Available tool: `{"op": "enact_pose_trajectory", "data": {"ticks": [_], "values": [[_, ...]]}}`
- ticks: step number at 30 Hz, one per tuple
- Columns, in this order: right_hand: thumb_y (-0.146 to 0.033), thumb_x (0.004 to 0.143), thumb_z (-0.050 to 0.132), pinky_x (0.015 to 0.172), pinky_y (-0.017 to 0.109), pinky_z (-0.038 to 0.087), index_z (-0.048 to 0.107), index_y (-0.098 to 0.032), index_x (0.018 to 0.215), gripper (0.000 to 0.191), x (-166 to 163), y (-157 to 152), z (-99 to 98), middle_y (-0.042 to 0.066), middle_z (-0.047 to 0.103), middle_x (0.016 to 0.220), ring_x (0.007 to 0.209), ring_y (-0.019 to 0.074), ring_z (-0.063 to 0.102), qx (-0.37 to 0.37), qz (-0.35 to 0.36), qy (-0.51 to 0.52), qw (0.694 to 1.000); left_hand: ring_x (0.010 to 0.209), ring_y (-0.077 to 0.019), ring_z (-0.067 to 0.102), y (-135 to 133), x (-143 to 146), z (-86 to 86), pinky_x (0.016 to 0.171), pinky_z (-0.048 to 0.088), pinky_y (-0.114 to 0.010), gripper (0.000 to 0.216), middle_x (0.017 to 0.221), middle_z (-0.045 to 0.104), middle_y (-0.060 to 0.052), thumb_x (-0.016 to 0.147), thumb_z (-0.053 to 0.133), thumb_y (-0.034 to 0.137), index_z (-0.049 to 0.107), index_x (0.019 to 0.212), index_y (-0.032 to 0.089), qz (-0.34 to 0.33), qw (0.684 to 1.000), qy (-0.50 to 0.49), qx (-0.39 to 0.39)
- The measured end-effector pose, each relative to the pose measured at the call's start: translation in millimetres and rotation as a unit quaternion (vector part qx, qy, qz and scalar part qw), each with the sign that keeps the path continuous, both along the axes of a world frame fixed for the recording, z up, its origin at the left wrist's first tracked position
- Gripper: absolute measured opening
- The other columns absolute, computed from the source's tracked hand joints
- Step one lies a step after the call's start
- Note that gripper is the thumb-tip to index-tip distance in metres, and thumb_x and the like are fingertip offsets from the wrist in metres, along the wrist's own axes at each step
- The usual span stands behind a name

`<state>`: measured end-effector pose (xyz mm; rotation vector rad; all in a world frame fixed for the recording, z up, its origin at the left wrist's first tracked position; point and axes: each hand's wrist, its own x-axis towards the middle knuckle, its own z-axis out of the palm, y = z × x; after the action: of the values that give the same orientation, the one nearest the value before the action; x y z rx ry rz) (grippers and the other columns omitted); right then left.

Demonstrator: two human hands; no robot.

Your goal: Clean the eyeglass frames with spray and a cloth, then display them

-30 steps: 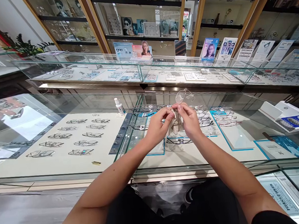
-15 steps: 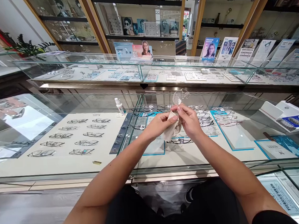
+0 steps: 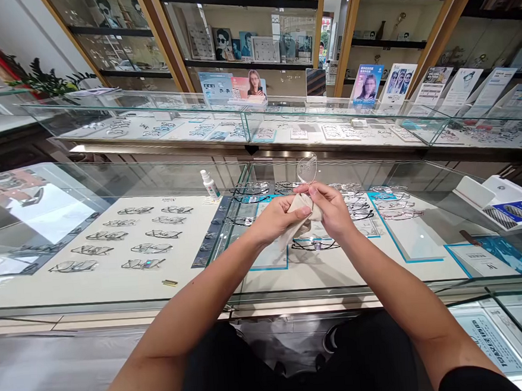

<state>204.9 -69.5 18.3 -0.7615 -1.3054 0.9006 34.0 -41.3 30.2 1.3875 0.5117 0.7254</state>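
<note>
Above the glass counter, both my hands are closed close together. My left hand (image 3: 277, 219) pinches a beige cleaning cloth (image 3: 300, 207), part of which hangs below the fingers. My right hand (image 3: 331, 208) grips a pair of thin-rimmed eyeglasses (image 3: 307, 169), with one round lens standing up past the fingertips. The cloth wraps the lower part of the eyeglasses between the two hands, so the other lens is hidden.
Inside the glass counter (image 3: 133, 291) lie rows of eyeglass frames (image 3: 106, 236). A white spray bottle (image 3: 210, 185) stands at the back. To the right is an open white box (image 3: 507, 201). Behind runs a second glass showcase (image 3: 221, 140) with upright leaflets (image 3: 398, 83).
The eyeglasses have turned, so the lens now stands more upright and slightly left. More cloth is bunched between my hands, which stay in nearly the same place.
</note>
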Motion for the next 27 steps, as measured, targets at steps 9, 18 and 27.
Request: {"op": "enact_pose_trajectory", "data": {"ticks": [9, 18, 27], "values": [[-0.069, 0.089, 0.084, 0.103, 0.045, 0.06, 0.086, -0.029, 0.091, 0.04, -2, -1, 1.5, 0.006, 0.088, 0.115, 0.11, 0.0291, 0.078, -0.03, -0.003, 0.033, 0.999, 0.064, -0.0107, 0.052, -4, 6, -4.1, 0.057, 0.04, -0.023, 0.062, 0.075, 0.062, 0.001, 0.073, 0.095, 0.071, 0.068, 0.088, 0.018, 0.089, 0.993, -0.013, 0.081], [-0.072, 0.091, 0.08, 0.113, 0.05, 0.058, 0.091, -0.031, 0.099, 0.043, -6, -5, 2.5, 0.006, 0.089, 0.118, 0.119, 0.0316, 0.078, -0.01, -0.008, 0.002, 1.0, 0.063, -0.0106, 0.049, 3, 5, -8.1, 0.061, 0.038, -0.024, 0.056, 0.07, 0.061, 0.003, 0.072, 0.098, 0.064, 0.071, 0.081, 0.016, 0.128, 0.988, -0.028, 0.082], [-0.068, 0.091, 0.082, 0.125, 0.051, 0.051, 0.093, -0.032, 0.106, 0.041, -3, -3, -1.3, 0.006, 0.088, 0.125, 0.132, 0.0329, 0.076, -0.003, 0.019, 0.01, 1.0, 0.065, -0.0116, 0.05, -1, 10, -8.0, 0.063, 0.041, -0.025, 0.067, 0.074, 0.066, 0.0, 0.074, 0.09, 0.08, 0.071, 0.081, 0.016, 0.152, 0.984, -0.054, 0.075]]}}
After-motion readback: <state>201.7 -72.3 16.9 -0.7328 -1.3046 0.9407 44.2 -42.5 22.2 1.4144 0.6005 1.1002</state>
